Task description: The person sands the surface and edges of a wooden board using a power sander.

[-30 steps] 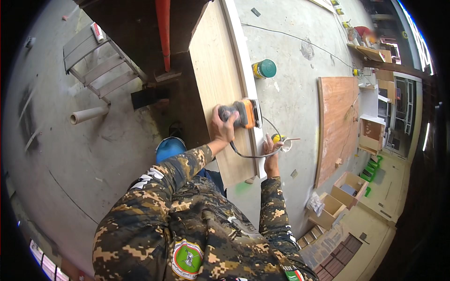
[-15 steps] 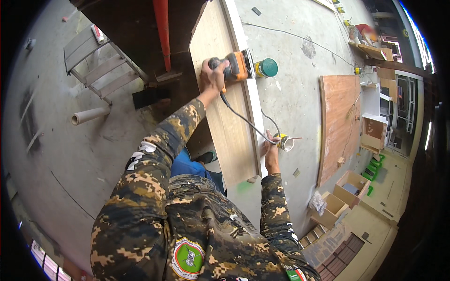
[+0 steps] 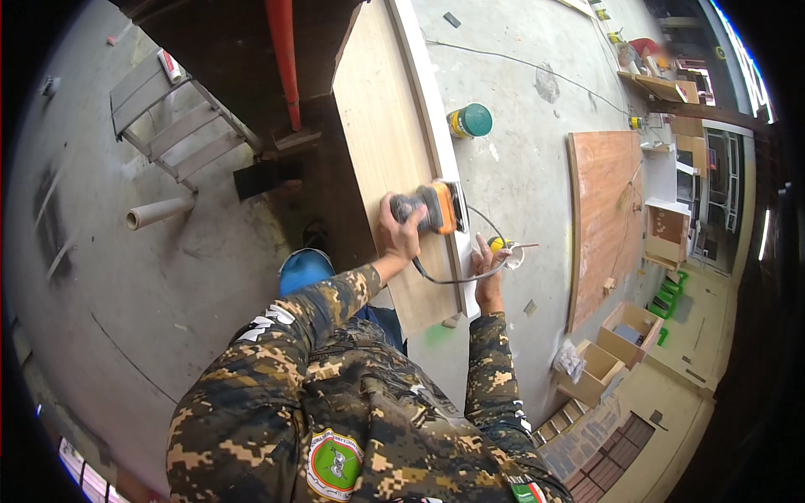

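Fingers of the left hand (image 3: 399, 233) are wrapped tight around the grey handle of an orange and grey electric hand sander (image 3: 432, 208), which sits flat on a long pale wooden board (image 3: 381, 142) near the board's right edge. Its black power cord (image 3: 453, 277) loops down from the back of the tool and curves across to the right hand (image 3: 486, 267). That hand rests on the white painted edge strip (image 3: 429, 117) that runs along the board's right side; its fingers lie mostly together, flat against the strip, with the cord passing by them, though whether they pinch the cord cannot be told. Both forearms wear camouflage-pattern sleeves (image 3: 335, 302). Just beyond the right hand, on the grey concrete floor (image 3: 537, 168), stands a small yellow container (image 3: 500, 245) next to a pale round cup. Farther up the floor, beside the board, is a yellow can with a green lid (image 3: 470, 121). To the right, well apart, a reddish-brown plywood sheet (image 3: 605, 210) lies flat, with open cardboard boxes (image 3: 616, 344) below it. Left of the board, a red pole (image 3: 283, 59) rises out of the dark space under it, and a grey metal stepladder (image 3: 168, 126) and a pale cardboard tube (image 3: 159, 212) lie on the floor. A blue round object (image 3: 303, 268) shows just below the board near the left elbow.
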A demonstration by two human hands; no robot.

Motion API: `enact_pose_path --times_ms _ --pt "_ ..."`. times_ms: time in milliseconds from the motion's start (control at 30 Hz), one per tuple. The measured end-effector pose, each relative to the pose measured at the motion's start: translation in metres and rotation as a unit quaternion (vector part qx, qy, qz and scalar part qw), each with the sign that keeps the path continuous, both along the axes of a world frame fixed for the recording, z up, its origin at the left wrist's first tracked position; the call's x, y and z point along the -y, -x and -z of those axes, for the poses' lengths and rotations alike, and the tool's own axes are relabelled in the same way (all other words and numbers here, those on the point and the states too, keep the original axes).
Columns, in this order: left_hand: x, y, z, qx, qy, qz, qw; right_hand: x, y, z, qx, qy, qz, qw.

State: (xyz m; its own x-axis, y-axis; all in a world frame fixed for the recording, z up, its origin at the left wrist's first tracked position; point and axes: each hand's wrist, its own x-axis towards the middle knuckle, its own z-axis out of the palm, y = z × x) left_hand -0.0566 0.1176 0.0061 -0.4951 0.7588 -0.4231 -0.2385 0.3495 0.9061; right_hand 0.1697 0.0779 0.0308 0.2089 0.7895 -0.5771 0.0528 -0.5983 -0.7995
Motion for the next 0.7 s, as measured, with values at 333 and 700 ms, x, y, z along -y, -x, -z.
enact_pose_path --times_ms 333,700 --pt "-0.138 0.081 -0.003 0.022 0.017 -0.026 0.999 -0.004 -0.009 0.013 0.111 -0.035 -0.109 0.987" --pt "-0.060 0.037 -0.002 -0.041 0.030 0.016 0.999 -0.007 -0.002 -0.004 0.025 -0.019 -0.003 1.000"
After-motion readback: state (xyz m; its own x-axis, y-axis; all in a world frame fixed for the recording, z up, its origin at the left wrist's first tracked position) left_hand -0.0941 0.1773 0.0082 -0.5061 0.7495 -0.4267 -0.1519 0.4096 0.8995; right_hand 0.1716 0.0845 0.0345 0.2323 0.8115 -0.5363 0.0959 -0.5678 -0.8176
